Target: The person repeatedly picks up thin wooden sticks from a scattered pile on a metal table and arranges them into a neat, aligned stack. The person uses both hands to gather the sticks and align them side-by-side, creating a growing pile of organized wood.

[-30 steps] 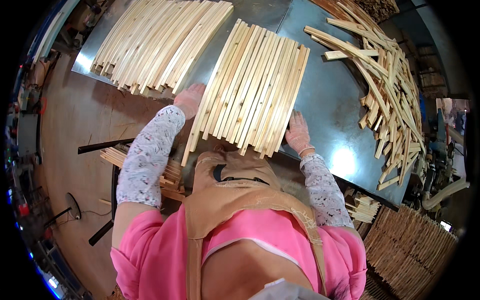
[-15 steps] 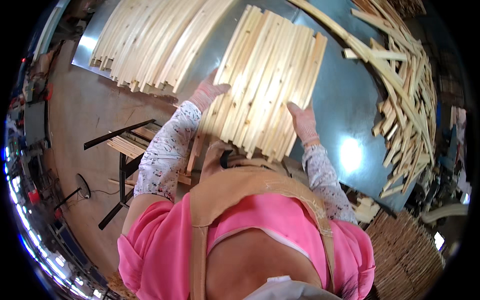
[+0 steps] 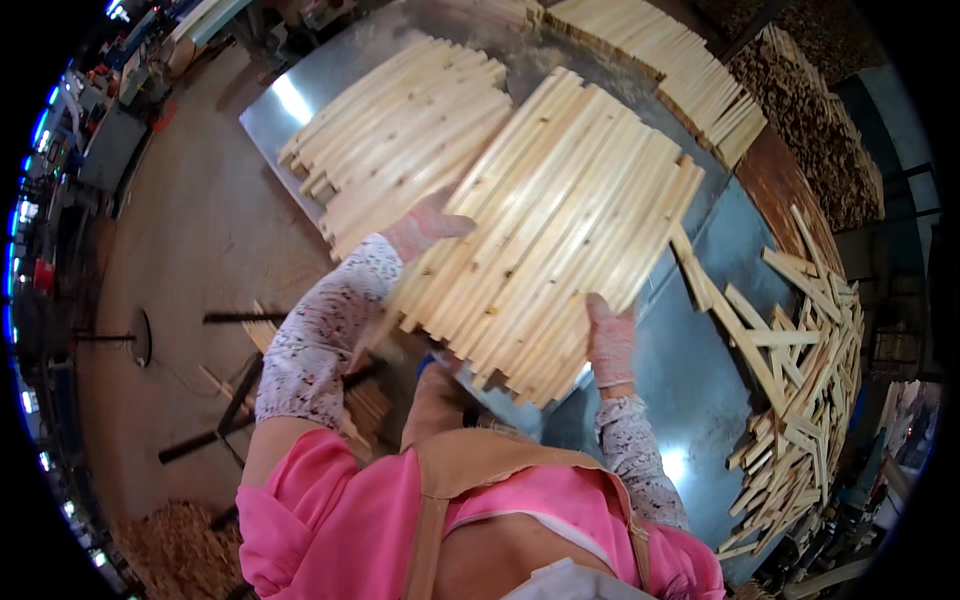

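Observation:
Between my gloved hands is a flat bundle of pale wooden strips [image 3: 545, 240], lying side by side with uneven ends. My left hand [image 3: 428, 228] grips its left edge, thumb on top and fingers hidden beneath. On the right edge, near the lower corner, my right hand [image 3: 610, 345] is clamped the same way, its thumb showing on top. The bundle is tilted above the metal table. Beyond my left hand, a second layer of wooden strips [image 3: 400, 125] lies on the table, partly covered by the held bundle.
The metal table [image 3: 690, 390] extends to the right, where a loose heap of strips [image 3: 800, 400] is piled. Along the far edge runs a row of strips [image 3: 660, 50]. A dark metal stand [image 3: 235, 405] is at lower left, above the floor [image 3: 190, 250].
My view has turned, and the heap and the second layer appear shifted. The held bundle has moved farther over the table, toward the second layer. Both hands keep their grip.

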{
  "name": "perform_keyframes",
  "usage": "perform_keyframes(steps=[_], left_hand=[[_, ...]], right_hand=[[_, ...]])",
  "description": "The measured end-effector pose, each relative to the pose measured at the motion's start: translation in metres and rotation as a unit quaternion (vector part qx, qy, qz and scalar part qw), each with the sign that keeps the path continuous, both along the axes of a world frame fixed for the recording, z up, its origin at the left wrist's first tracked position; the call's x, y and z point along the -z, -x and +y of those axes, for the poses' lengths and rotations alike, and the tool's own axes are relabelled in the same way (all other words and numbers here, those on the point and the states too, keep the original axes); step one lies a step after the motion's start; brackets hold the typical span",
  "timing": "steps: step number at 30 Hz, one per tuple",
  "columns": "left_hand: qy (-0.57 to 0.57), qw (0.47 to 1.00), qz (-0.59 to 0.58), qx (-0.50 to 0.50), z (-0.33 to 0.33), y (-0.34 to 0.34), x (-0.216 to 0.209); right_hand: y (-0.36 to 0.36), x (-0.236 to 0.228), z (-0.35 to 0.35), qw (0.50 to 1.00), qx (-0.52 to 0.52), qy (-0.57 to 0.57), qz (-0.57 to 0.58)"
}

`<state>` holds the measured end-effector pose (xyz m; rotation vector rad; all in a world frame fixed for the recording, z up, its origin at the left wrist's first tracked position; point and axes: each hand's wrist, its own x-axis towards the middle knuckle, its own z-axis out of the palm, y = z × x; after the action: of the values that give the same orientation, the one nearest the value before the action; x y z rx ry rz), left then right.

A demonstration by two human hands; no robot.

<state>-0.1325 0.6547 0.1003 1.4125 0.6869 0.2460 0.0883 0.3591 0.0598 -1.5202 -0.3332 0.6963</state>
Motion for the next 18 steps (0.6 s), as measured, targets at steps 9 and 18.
perform_keyframes(steps=[9,18], left_hand=[[-0.134,0.976,0.173,0.021,0.337,0.138,-0.005],[-0.259,0.885,0.38,-0.072,0.404,0.169,0.121]], right_hand=[[0.128,0.107,0.323,0.965,-0.115,0.165,-0.169],[0.07,0.0,0.355,0.854,-0.45,0.262,-0.009]])
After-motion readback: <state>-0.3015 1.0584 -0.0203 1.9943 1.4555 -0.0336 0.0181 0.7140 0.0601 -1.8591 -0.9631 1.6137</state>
